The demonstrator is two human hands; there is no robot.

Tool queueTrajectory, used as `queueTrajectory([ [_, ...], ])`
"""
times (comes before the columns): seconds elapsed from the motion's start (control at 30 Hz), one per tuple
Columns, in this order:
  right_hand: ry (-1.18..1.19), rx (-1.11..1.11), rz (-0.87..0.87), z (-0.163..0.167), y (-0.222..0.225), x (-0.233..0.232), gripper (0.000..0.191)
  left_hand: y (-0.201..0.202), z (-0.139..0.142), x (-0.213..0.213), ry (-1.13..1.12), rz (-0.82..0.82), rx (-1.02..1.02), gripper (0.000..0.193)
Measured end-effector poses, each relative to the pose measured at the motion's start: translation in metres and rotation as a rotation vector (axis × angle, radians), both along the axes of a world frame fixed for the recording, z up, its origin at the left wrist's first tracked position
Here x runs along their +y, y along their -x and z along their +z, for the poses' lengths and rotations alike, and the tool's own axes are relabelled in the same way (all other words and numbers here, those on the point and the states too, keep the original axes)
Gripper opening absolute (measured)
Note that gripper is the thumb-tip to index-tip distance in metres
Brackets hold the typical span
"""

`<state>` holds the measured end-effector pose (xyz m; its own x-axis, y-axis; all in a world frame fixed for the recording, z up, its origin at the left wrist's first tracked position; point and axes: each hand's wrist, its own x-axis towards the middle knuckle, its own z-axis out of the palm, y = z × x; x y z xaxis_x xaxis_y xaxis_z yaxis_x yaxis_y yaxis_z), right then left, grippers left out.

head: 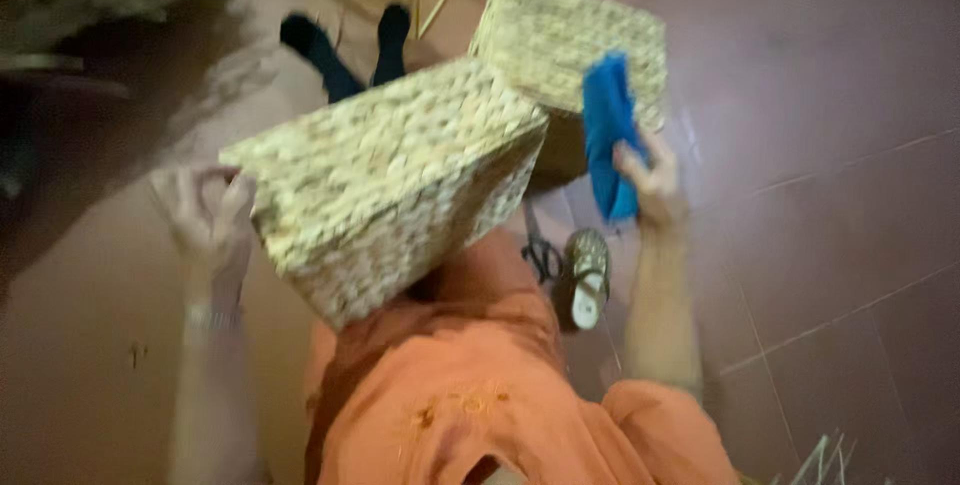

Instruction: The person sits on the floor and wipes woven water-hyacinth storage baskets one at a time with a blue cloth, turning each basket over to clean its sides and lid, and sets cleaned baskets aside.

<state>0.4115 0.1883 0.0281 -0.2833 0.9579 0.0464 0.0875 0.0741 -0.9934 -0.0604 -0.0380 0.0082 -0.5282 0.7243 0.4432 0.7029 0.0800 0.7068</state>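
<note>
Here, woven basket [385, 180] on the lap, tilted, long axis running from lower left up to right, base facing the camera. Left hand [205, 210] at its left end, fingers curled on the edge; right hand [650, 180] clamped on blue cloth [608, 135]. Second basket [570, 40] behind; reddish tiled floor [830, 195], scissors [540, 250] and sandal [587, 275] beside.

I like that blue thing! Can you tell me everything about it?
The blue cloth looks soft and bunched into a long, upright strip, bright blue all over. The right hand grips its lower part, so the top sticks up in front of the far woven basket. The picture is blurry, so its exact fabric and any pattern cannot be made out.
</note>
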Motion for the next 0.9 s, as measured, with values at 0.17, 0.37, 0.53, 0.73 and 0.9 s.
queueTrajectory([
  [0.17,-0.585,-0.467,0.01,0.024,0.073,0.017,0.056,-0.012,0.013,0.015,-0.122,-0.166,-0.785,0.018],
  [0.37,-0.801,-0.658,0.158,0.06,0.147,-0.005,0.036,-0.014,-0.012,0.013,-0.224,-0.131,-0.984,0.015],
  [0.53,-0.951,-0.52,0.518,0.094,0.205,-0.114,0.041,-0.01,-0.034,0.012,-0.214,-0.142,-0.975,0.023],
  [0.73,-0.964,-0.41,0.707,0.097,0.212,-0.144,0.057,-0.021,-0.021,-0.02,-0.227,-0.168,-0.912,0.027],
  [0.9,-0.956,-0.784,0.34,0.06,0.173,-0.028,0.04,-0.031,-0.011,-0.014,-0.25,-0.113,-0.865,0.023],
])
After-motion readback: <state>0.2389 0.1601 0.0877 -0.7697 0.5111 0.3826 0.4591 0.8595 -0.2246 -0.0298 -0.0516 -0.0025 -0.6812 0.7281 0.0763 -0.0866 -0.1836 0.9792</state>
